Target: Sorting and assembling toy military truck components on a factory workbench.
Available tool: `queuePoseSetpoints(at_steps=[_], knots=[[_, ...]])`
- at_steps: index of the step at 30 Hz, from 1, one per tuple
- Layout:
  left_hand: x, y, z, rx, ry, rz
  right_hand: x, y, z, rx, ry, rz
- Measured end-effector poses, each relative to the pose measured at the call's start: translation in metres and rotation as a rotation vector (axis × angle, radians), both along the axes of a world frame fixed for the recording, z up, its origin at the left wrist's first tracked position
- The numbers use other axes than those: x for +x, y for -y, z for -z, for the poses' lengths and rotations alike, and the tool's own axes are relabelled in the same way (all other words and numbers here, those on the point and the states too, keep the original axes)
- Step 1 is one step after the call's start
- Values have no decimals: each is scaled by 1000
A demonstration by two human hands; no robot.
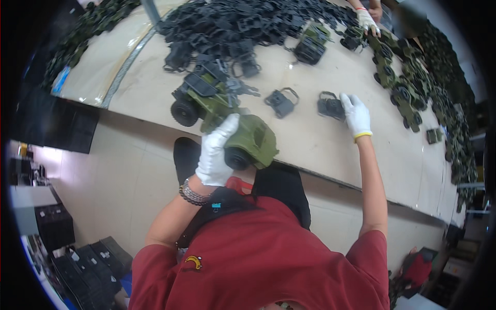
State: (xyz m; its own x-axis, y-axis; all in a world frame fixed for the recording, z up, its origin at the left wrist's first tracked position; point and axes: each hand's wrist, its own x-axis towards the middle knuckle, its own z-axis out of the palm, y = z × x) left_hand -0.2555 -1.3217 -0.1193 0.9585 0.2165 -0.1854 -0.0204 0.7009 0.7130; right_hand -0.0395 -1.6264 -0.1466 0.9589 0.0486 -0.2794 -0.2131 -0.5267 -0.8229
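Observation:
My left hand (216, 155), in a white glove, is closed around the middle of a green toy military truck (258, 135) with black wheels. The truck is held tilted at the table's near edge, and a dark grey part sits on its far-left end. My right hand (356, 116), gloved in white with a yellow cuff, reaches over the table with fingers stretched out. Its fingertips are at the right side of a small dark plastic part with a loop (329, 106). A similar looped part (281, 102) lies to the left, between my hands.
A large heap of dark grey plastic parts (222, 31) covers the far side of the table (305, 139). Another green toy truck (311, 44) stands beyond. At the far right, a co-worker's gloved hand (368, 21) is by several green vehicles (405, 95). Black crates (93, 266) stand lower left.

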Motion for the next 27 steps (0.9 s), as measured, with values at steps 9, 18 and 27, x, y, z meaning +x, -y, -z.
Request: queuePoseSetpoints(at_steps=[9, 18, 27], knots=[[15, 22, 1, 7, 16, 82, -27, -8, 12, -693, 739, -518], [15, 19, 1, 4, 17, 68, -34, 9, 3, -289, 503, -601], [21, 31, 5, 61, 28, 41, -62, -16, -4, -497, 673, -434]])
